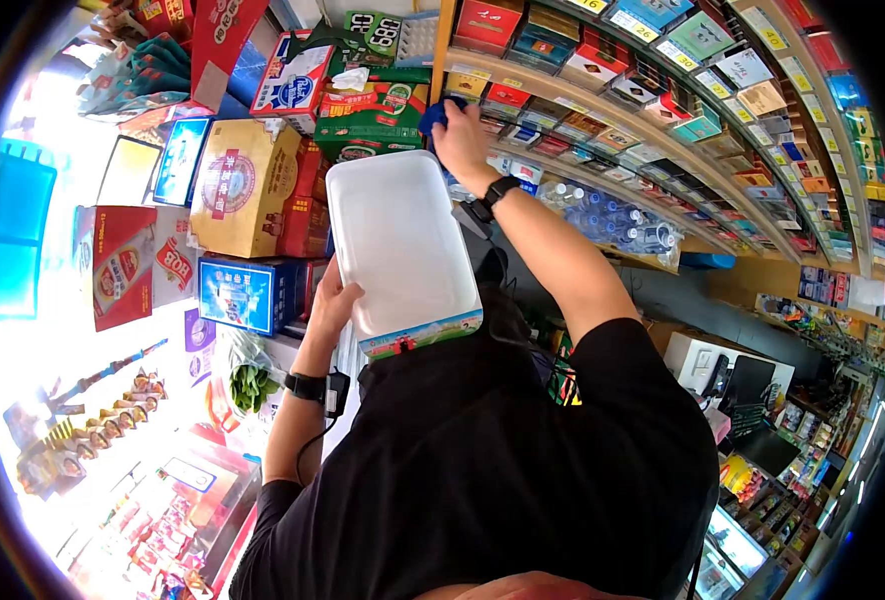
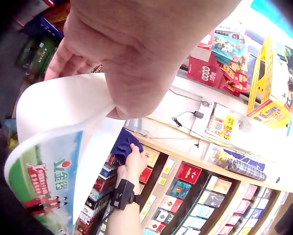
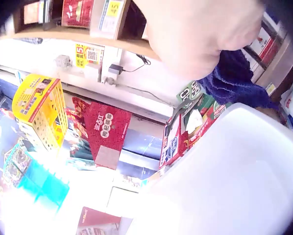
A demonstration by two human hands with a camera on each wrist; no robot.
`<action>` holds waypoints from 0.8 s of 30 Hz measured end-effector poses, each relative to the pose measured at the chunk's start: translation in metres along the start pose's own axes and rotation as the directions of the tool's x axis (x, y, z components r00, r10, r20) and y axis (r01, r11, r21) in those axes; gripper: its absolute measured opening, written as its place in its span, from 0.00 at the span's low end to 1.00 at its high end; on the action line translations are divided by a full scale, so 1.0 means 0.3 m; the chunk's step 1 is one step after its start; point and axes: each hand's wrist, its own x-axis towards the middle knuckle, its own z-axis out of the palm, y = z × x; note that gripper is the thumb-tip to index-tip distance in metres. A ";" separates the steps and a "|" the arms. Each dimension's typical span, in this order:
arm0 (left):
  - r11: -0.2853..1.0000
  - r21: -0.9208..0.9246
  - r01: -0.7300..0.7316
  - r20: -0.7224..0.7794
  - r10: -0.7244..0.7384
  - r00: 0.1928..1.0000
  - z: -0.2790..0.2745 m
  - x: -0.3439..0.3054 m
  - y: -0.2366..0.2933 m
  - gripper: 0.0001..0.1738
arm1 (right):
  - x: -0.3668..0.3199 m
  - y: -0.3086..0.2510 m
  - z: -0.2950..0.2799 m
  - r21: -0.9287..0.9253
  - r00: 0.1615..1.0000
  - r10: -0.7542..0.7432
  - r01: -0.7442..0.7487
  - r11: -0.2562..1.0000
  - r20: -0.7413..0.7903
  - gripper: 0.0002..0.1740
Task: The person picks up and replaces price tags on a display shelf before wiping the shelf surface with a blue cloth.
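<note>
Near pack-filled shelves (image 1: 523,80), the left grip (image 1: 335,302) holds a white tub (image 1: 403,245).

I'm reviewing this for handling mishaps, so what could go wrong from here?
The white tub might tilt or slip, since only the left hand grips it, at one side. The right hand holds the blue cloth close to small displayed packs, so a careless sweep could knock some loose.
</note>
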 end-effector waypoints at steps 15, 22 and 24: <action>0.994 -0.025 0.109 0.198 -0.102 0.975 0.135 0.087 0.050 0.40 | -0.083 0.270 -0.261 -0.338 0.995 -0.068 0.089 0.937 0.074 0.24; 0.994 -0.042 0.099 0.382 -0.076 0.921 0.322 0.194 0.147 0.41 | -0.226 0.623 -0.625 -0.379 0.995 0.092 -0.094 0.920 -0.025 0.24; 0.989 -0.061 0.138 0.391 -0.103 0.915 0.390 0.214 0.179 0.41 | -0.262 0.737 -0.732 -0.385 0.988 0.150 -0.152 0.910 -0.036 0.24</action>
